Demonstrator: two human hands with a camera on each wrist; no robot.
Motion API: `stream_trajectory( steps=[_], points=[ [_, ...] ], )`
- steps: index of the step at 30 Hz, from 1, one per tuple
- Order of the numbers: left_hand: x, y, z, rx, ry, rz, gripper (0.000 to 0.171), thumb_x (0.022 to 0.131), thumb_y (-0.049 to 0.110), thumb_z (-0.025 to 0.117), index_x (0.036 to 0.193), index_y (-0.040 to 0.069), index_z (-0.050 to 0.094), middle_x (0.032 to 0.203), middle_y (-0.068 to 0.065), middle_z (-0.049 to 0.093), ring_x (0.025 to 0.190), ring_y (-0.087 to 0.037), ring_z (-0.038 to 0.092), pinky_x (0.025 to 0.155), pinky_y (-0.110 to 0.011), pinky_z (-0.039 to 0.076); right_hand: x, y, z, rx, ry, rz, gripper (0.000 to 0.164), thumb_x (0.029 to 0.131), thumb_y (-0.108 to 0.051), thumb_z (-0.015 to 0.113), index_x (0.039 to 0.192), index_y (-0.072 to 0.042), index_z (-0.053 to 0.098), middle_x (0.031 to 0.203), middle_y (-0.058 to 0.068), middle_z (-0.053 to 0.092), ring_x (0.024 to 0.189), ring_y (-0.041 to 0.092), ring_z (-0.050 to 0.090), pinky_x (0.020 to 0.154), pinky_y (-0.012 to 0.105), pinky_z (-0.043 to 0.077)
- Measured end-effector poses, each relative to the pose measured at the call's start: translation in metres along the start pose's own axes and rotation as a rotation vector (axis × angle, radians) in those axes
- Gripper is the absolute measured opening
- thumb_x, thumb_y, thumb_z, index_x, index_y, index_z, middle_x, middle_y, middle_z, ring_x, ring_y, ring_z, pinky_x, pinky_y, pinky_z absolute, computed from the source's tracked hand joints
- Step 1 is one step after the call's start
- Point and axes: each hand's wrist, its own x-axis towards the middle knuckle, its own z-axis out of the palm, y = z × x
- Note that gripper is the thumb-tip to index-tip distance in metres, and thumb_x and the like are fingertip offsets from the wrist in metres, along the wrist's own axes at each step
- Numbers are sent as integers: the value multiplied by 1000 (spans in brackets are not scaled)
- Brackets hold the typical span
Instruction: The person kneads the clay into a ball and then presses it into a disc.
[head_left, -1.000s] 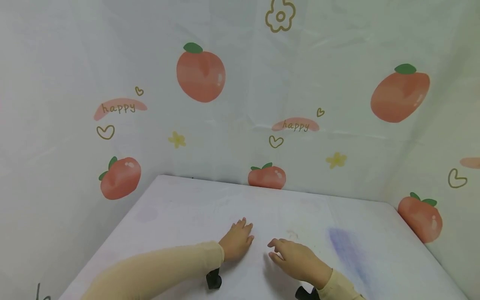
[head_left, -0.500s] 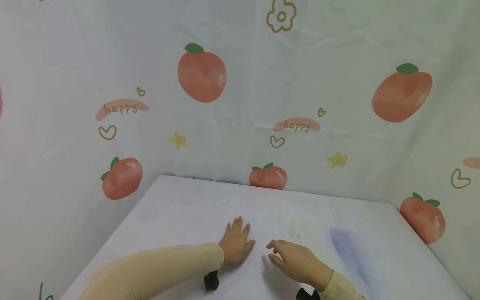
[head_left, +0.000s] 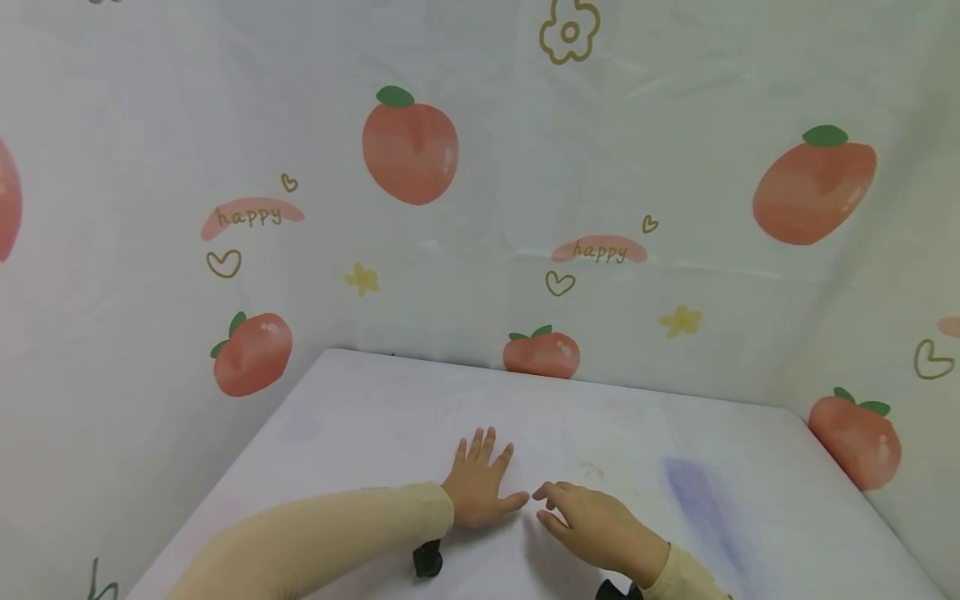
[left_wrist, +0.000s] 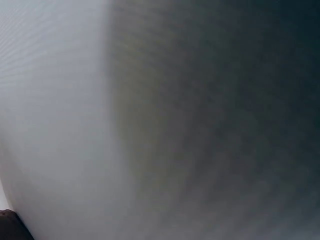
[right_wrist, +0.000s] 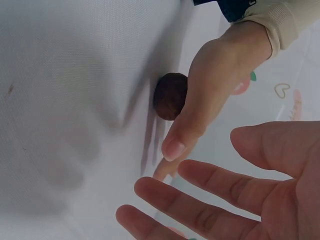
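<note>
Fingers spread and straight, my left hand [head_left: 474,492] lies low over the white table, palm down. In the right wrist view a dark brown, round thing [right_wrist: 170,97] sits on the table at the palm side of that left hand [right_wrist: 212,90]. From the head view this thing is hidden beneath the hand. My right hand [head_left: 600,525] hovers just to the right, fingers loosely bent and holding nothing; its fingertips point at the left thumb. The left wrist view is mostly blur, with a dark brown edge in its lower left corner.
The white table [head_left: 420,400] carries a purple smudge [head_left: 705,508] on its right side. Behind it hangs a white cloth [head_left: 495,150] printed with peaches and hearts. A black wrist mount [head_left: 427,558] sits under the left sleeve [head_left: 337,533].
My left hand has turned and spread its fingers, its thumb reaching out toward the right hand. The right hand has barely moved. The whole head view has shifted slightly.
</note>
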Motion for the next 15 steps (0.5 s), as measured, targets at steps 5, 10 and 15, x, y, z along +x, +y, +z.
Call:
stream_trajectory(
  steps=[5,10,15],
  points=[
    [0,3,-1,17,12,10,91,85,77,40,151,14,34,159,-22,17,148,-40,10,117,-61,11,-1,0,-2,0,-2,-7,18,96,-29,58,109,-18,62,94,-5,68,75,8,63,58,31,49],
    [-2,4,-3,56,6,18,96,82,81,41,152,17,32,160,-21,15,148,-42,9,115,-64,11,-1,1,-5,-6,4,-12,20,96,-29,58,110,-17,62,95,-5,68,75,9,63,59,31,50],
    [-2,2,-2,53,-4,17,98,79,83,41,154,20,29,161,-20,13,148,-43,6,114,-66,9,-2,2,-7,-10,13,-7,20,96,-29,58,111,-16,63,94,-5,68,77,9,64,60,32,51]
  ],
)
